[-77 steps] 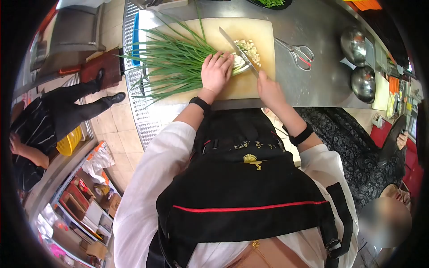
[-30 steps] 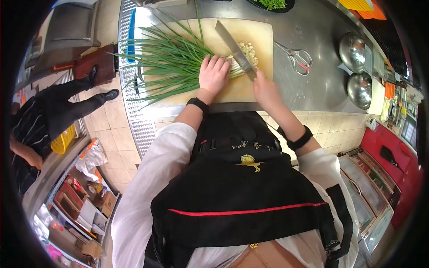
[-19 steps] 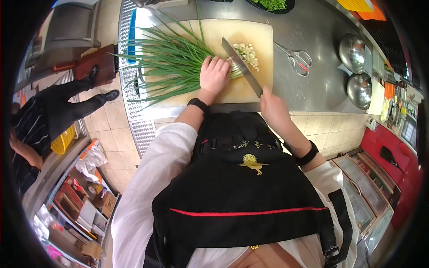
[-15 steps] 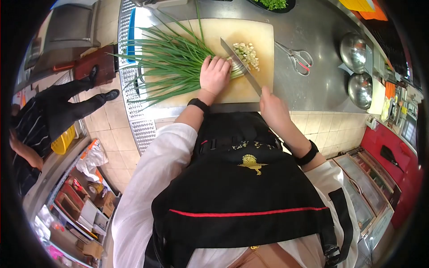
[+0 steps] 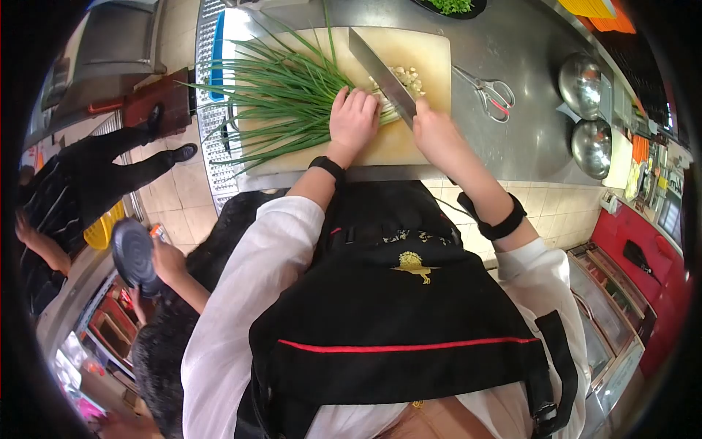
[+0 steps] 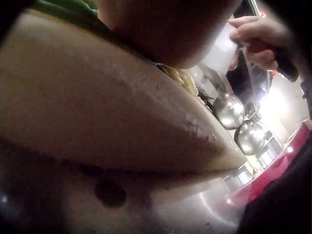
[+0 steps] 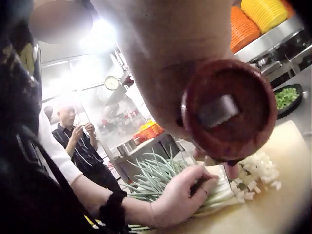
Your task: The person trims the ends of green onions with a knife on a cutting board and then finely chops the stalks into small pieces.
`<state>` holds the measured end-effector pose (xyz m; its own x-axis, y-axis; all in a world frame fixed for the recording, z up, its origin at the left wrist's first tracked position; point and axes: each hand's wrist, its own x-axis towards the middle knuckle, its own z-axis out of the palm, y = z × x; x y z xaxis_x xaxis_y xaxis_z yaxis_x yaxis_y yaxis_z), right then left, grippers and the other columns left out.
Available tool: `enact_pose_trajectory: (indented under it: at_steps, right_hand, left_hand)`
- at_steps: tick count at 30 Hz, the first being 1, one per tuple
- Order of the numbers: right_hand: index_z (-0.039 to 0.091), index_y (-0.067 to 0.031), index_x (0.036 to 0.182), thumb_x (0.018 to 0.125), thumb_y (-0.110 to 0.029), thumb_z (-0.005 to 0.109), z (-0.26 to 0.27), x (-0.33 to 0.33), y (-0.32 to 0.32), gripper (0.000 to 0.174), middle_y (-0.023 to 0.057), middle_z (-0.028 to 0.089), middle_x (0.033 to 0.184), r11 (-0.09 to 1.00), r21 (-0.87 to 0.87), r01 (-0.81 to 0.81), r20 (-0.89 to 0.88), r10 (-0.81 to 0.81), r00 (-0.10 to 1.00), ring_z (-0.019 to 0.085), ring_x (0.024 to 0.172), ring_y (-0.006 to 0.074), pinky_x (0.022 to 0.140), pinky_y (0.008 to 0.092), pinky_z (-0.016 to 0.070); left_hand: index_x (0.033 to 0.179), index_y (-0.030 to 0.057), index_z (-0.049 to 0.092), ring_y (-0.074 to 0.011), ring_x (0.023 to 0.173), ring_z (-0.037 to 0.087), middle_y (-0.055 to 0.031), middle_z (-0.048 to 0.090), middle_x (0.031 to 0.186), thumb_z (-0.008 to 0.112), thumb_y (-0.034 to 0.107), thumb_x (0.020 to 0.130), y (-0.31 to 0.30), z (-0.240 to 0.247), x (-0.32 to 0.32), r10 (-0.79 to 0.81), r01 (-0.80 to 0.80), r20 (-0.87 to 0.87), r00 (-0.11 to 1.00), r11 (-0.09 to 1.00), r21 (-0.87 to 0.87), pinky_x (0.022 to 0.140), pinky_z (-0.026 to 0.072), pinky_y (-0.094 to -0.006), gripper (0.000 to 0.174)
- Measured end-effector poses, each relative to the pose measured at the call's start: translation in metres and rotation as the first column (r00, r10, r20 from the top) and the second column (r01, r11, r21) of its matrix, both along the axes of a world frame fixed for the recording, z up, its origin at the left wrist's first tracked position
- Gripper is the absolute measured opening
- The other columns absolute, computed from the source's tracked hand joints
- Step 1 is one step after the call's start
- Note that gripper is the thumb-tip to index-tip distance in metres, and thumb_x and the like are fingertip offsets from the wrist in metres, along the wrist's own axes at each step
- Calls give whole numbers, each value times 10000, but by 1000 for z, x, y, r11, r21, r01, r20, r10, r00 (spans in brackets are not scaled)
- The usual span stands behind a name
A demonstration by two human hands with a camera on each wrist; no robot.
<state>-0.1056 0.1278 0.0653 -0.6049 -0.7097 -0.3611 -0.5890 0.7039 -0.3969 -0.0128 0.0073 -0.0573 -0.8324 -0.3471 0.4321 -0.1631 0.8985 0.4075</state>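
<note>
In the head view my left hand (image 5: 354, 118) holds down a bunch of spring onions (image 5: 289, 99) near its white ends, on a pale cutting board (image 5: 431, 55). The right wrist view shows the fingers of this left hand (image 7: 178, 195) curled over the stalks. My right hand (image 5: 439, 139) grips a broad kitchen knife (image 5: 384, 79), its blade slanting across the white ends beside the left fingers. A round dark-red handle end (image 7: 263, 92) sticks out of that grip in the right wrist view. Chopped white pieces (image 5: 411, 77) lie right of the blade, partly hidden by it.
Scissors (image 5: 494, 95) lie on the steel counter (image 5: 526, 146), right of the board. Two shiny metal bowls (image 5: 580, 86) stand farther right, and a dark dish of chopped greens (image 5: 455, 6) is at the back. At left, someone carries a round dark lid-like object (image 5: 134, 252).
The knife's tip has shifted up and left, and its flat side shows more. My left hand stays on the stalks. A person with a round dark object has come into view at lower left.
</note>
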Motion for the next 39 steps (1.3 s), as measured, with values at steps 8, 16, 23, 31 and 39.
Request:
enact_pose_trajectory:
  at_steps: [8, 16, 23, 31, 39]
  right_hand:
    - [400, 17, 969, 840, -76, 409, 22, 28, 20, 160, 266, 588, 712, 975, 223, 5, 110, -30, 994, 584, 701, 439, 641, 519, 451]
    - [419, 13, 1056, 866, -126, 440, -55, 21, 2, 236, 260, 563, 654, 998, -1, 61, -4, -61, 998, 566, 644, 438, 581, 523, 431]
    - [429, 30, 968, 868, -129, 438, 10, 4, -11, 189, 286, 576, 726, 996, 85, 19, 81, -26, 996, 567, 718, 450, 653, 506, 449]
    - [382, 23, 1010, 837, -82, 415, 14, 31, 24, 205, 262, 581, 719, 979, 205, 9, 136, -37, 990, 577, 697, 439, 646, 533, 437]
    - [411, -7, 1045, 863, -145, 456, -60, 27, 6, 232, 237, 565, 642, 999, -17, 38, -23, -38, 999, 564, 615, 419, 542, 511, 425]
  left_hand:
    - [828, 106, 511, -196, 855, 562, -33, 567, 842, 602, 149, 762, 0, -2, 0, 5, -5, -18, 1000, 1000, 4, 876, 400, -372, 120]
    - [806, 93, 525, -202, 849, 556, -44, 565, 852, 595, 147, 777, 0, -2, 1, 6, -6, -30, 1000, 1000, 3, 866, 408, -376, 93]
    - [801, 83, 527, -227, 848, 551, -75, 561, 876, 592, 141, 777, 3, -5, 0, 59, -59, -60, 996, 998, -4, 868, 415, -379, 90]
    - [791, 77, 520, -230, 824, 545, -69, 555, 849, 593, 138, 778, 0, -4, 0, 37, -37, -34, 999, 999, -1, 864, 417, -377, 96]
    - [773, 73, 518, -226, 798, 548, -63, 552, 812, 589, 133, 788, 1, -7, 0, 39, -40, -66, 997, 999, -21, 851, 418, -373, 94]
